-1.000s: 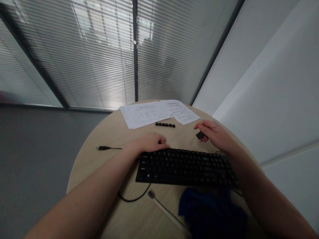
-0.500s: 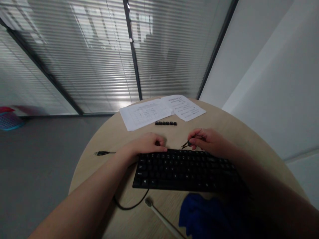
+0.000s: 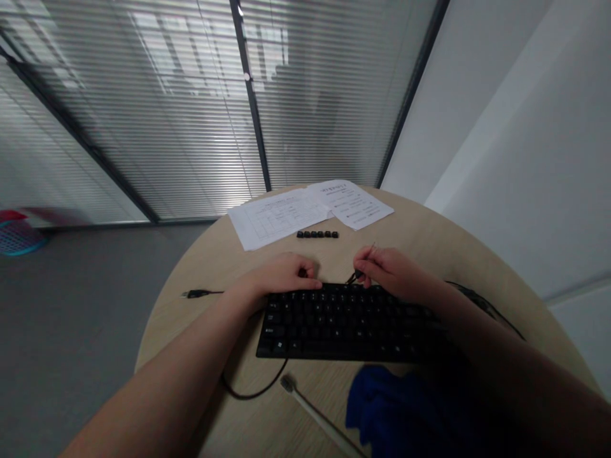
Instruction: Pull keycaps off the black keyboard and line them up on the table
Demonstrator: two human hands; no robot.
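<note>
A black keyboard [image 3: 334, 324] lies on the round wooden table in front of me. My left hand [image 3: 291, 273] rests at its far edge, fingers curled and thumb pressed along the top edge. Above the far edge, right of the middle, my right hand [image 3: 382, 270] pinches a small tool that looks like a keycap puller [image 3: 354, 277], with a dark body. Its dark prongs point down-left at the top row of keys, and a thin wire sticks up past the fingers. Whether the prongs touch a key I cannot tell. Beyond the hands, several black keycaps [image 3: 317, 235] stand in a row.
Printed papers [image 3: 286, 213] lie at the table's far side. Nearer me are a brush like a toothbrush [image 3: 315, 413] and a crumpled blue cloth [image 3: 391, 407]. A USB plug [image 3: 195, 294] points left, and a cable [image 3: 496, 312] runs behind my right forearm.
My right hand has shifted slightly left and tilted, so the puller's prongs are closer to the keyboard's top row. My left hand keeps its place at the edge.
</note>
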